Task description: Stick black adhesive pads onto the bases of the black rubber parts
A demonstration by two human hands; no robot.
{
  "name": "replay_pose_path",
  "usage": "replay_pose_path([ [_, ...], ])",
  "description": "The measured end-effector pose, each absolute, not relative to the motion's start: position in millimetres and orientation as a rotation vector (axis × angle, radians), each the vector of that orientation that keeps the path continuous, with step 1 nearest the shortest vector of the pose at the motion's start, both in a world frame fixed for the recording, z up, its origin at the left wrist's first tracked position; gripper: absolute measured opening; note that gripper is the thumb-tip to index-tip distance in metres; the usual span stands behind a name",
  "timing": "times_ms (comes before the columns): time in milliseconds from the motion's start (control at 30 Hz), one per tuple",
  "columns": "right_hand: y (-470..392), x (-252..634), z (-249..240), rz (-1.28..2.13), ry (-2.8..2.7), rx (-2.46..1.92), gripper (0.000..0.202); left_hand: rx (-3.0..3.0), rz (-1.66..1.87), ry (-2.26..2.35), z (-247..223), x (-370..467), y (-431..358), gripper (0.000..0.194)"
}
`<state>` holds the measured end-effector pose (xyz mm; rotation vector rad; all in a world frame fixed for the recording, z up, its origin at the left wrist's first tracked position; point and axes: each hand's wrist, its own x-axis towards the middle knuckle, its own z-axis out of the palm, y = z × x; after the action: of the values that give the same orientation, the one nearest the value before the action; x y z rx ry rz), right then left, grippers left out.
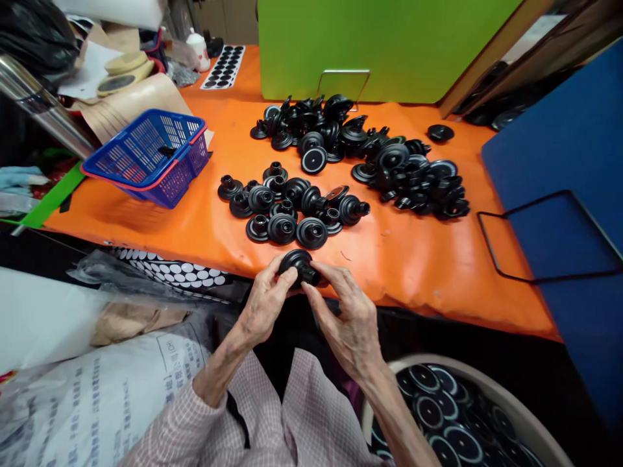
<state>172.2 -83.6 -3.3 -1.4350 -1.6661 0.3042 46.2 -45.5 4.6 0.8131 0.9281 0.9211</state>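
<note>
Below the blue basket point(182, 172) and off to its right, left hand point(265, 301) and right hand point(348, 314) pinch one black disc part point(296, 264) between thumbs and fingers

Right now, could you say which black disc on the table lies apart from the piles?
The flat disc near the lower right corner of the green board; the others lie in groups.

Fingers point(287, 277) of both hands on black ringed part point(296, 261), over orange table point(195, 220); underside hard to see.
</note>
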Motion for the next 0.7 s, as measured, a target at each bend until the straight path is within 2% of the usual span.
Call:
replay_pose_path([
  [167, -86, 168, -10, 0.267, -1.682, -1.499, 0.024, 0.965, 0.925, 0.94, 0, 44, -45, 0.034],
  [400, -91, 172, -2, 0.75, -1.285, -1.576, 0.045, 0.705, 0.908, 0.837, 4, 38, -44, 0.042],
  [533, -84, 168, -5, 1.102, -1.097, -1.487, 0.038, 0.816, 0.919, 0.81, 5, 37, -45, 0.041],
  [700, -85, 154, -9, 1.107, -0.999, -1.434, 0.032, 1.0, 0.983, 0.887, 5, 36, -51, 0.035],
])
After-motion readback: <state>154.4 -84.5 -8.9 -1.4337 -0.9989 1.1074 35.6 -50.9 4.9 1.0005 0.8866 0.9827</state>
